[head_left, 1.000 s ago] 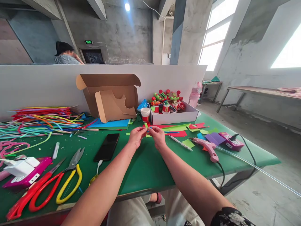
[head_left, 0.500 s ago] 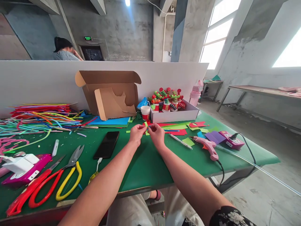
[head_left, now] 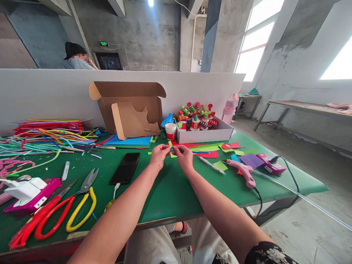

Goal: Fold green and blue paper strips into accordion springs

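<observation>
Seen in the head view, pinching a small green strip (head_left: 170, 143) in closed fingertips of the left hand (head_left: 158, 157), pointed lengthwise forward. Equally near with the right hand (head_left: 184, 157), bunched just beside; any hold too small to tell.

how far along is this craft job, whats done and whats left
Looks done: several red and green figures standing in the white box. In hand: a small green piece where the left hand and right hand meet. Probably left: whatever the stacked cups and loose paper are for; how many, I can't tell.
</observation>
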{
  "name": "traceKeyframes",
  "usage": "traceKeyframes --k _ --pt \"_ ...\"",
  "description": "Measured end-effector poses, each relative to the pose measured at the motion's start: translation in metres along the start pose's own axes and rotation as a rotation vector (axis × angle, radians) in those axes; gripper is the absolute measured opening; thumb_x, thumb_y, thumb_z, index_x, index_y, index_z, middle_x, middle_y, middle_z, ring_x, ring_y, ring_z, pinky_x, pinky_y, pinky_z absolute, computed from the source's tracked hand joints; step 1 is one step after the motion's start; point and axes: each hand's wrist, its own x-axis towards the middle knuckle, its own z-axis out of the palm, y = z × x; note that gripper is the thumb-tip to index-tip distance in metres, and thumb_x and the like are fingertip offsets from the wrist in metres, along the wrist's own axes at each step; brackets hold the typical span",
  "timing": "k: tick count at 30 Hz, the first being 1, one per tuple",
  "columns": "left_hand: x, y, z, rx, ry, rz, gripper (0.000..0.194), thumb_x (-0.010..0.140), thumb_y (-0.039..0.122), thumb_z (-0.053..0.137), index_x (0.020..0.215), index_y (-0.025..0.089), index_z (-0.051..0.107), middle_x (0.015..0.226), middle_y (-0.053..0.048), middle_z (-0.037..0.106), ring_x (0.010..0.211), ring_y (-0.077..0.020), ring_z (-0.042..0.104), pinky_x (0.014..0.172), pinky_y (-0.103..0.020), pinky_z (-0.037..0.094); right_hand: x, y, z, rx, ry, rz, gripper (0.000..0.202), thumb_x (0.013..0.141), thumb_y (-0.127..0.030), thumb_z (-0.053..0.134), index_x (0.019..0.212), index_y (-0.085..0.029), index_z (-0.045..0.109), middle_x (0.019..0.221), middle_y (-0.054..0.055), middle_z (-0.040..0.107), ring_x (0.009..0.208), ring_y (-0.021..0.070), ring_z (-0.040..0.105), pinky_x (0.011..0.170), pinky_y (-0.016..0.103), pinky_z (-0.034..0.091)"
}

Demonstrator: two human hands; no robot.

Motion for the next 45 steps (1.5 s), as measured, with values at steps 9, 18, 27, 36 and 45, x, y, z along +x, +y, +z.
traceKeyframes --k 9,18,27,36,45 --pt "-0.001 0.002 -0.001 -0.016 -0.077 0.016 0.028 0.045 0.027 0.086 0.064 0.015 0.068 0.062 -0.002 0.065 0.059 -0.0125 0.057 0.064 -0.029 0.047 0.001 -0.003 -0.002 0.353 -0.063 0.191 0.03 0.053 -0.038 0.084 0.068 -0.02 0.064 0.064 -0.004 0.064 0.059 0.0121 0.063 0.072 0.031 0.055" --pt "-0.001 0.002 -0.004 -0.031 -0.119 0.002 0.037 0.047 0.036 0.087 0.074 0.014 0.073 0.071 -0.006 0.07 0.063 -0.0144 0.06 0.066 -0.031 0.047 0.007 0.0 -0.006 0.419 -0.096 0.292 0.03 0.051 -0.035 0.085 0.068 -0.016 0.07 0.062 -0.001 0.068 0.059 0.0115 0.062 0.077 0.031 0.055" --pt "0.0 -0.002 -0.003 0.008 -0.088 0.048 0.038 0.042 0.038 0.089 0.066 0.015 0.068 0.064 -0.002 0.067 0.061 -0.0127 0.057 0.067 -0.031 0.047 0.005 -0.002 -0.006 0.379 -0.117 0.284 0.031 0.048 -0.034 0.087 0.065 -0.016 0.069 0.061 -0.002 0.068 0.056 0.0103 0.061 0.069 0.028 0.053" --pt "0.0 0.0 -0.003 0.028 -0.087 0.051 0.04 0.044 0.039 0.087 0.067 0.014 0.067 0.064 -0.002 0.067 0.059 -0.0128 0.059 0.068 -0.033 0.05 0.007 -0.006 -0.011 0.481 -0.177 0.432 0.032 0.047 -0.03 0.09 0.066 -0.015 0.069 0.061 -0.001 0.068 0.057 0.0098 0.063 0.068 0.025 0.055" --pt "-0.002 0.003 -0.004 0.013 -0.156 -0.011 0.043 0.045 0.043 0.087 0.072 0.014 0.07 0.066 -0.003 0.068 0.06 -0.0136 0.058 0.065 -0.031 0.047 0.008 -0.005 -0.016 0.472 -0.241 0.408 0.037 0.048 -0.037 0.089 0.063 -0.016 0.063 0.057 -0.003 0.064 0.052 0.0084 0.059 0.063 0.024 0.055"
